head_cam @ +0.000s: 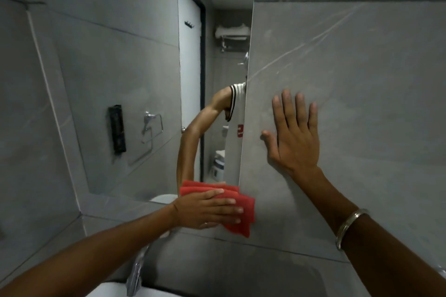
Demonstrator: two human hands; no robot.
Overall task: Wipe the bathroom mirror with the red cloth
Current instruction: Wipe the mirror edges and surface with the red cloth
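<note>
The bathroom mirror (135,75) fills the left and middle of the wall and reflects a door, grey tiles and my arm. My left hand (207,210) lies flat on the folded red cloth (241,214), pressing it against the mirror's lower right corner, where the cloth overlaps the tile beside the glass. Its reflection shows as a red strip just above the hand. My right hand (294,132) rests flat with spread fingers on the grey tiled wall (362,79) to the right of the mirror's edge, holding nothing.
A chrome faucet (136,275) and the white rim of a sink (113,290) sit directly below my left forearm. A grey ledge (265,246) runs under the mirror. A metal bangle (351,226) circles my right wrist.
</note>
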